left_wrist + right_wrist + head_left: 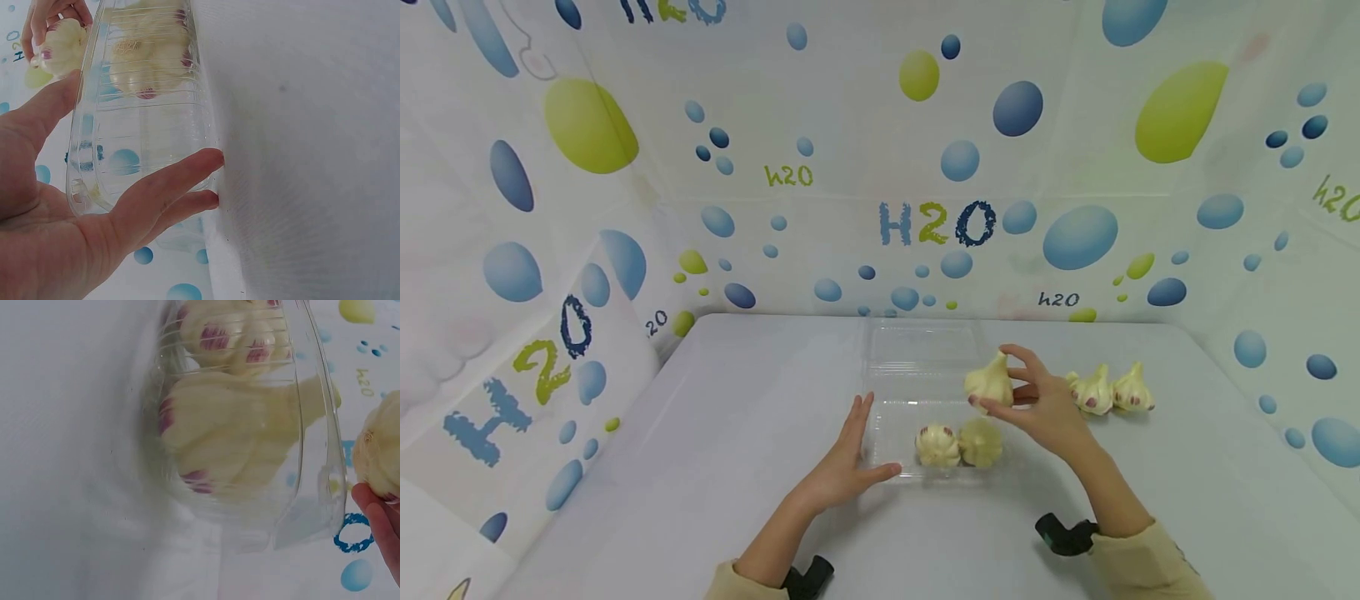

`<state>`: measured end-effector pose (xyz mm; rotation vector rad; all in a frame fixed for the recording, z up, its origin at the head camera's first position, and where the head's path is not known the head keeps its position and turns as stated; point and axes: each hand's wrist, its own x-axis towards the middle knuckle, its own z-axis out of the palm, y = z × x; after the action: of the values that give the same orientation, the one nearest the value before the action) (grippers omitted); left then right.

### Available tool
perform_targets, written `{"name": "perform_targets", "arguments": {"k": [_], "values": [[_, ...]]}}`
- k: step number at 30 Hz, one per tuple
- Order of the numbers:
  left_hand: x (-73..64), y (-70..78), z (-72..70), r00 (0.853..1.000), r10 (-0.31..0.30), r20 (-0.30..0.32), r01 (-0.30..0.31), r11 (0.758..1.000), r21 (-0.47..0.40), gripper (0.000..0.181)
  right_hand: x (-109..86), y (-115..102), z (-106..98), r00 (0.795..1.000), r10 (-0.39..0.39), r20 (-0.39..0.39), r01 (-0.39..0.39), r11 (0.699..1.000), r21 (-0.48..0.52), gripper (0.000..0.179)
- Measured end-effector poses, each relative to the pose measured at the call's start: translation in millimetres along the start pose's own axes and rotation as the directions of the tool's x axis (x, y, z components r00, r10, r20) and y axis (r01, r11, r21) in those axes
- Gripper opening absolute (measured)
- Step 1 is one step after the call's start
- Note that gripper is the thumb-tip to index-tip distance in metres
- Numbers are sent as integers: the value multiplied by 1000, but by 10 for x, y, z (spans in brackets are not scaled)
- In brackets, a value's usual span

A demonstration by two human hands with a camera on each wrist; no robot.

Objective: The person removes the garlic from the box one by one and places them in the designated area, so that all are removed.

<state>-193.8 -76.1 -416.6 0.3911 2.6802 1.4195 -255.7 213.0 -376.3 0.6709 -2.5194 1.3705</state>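
Note:
A clear plastic clamshell box (891, 437) lies with its lid (922, 343) folded back. Inside, toward its front right, two garlic bulbs (937, 446) sit side by side. My right hand (1051, 410) pinches another garlic bulb (989, 383) between thumb and fingers, above the box's right rear part. That held bulb (382, 447) also shows at the edge of the right wrist view. My left hand (842, 468) rests with nearly straight fingers against the left side of the box; in the left wrist view its fingers (169, 187) lie along the clear wall.
Right of the box, more garlic bulbs (1092, 390) stand together on the white table (760, 392), partly hidden behind the right hand. A patterned cloth (850, 108) rises behind the table and along both sides. Black wrist devices (1066, 533) sit at both sleeves.

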Motion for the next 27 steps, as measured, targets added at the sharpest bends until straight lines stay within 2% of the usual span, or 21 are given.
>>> {"name": "perform_targets", "arguments": {"k": [9,17,24,27], "values": [[-4,3,-4,1000,6,1,-6,1000,-3,98,-64,23,-91,998,-37,-58,38,999,5,66],[8,3,-3,1000,6,4,-6,1000,-3,98,-164,95,-230,996,56,-66,-58,998,-23,69],[1,8,-9,1000,8,5,-8,1000,-6,99,-252,182,-361,985,154,-82,-160,985,-60,71],[-4,12,-17,1000,12,4,-12,1000,-8,99,-292,199,-401,982,171,-81,-176,982,-66,71]]}}
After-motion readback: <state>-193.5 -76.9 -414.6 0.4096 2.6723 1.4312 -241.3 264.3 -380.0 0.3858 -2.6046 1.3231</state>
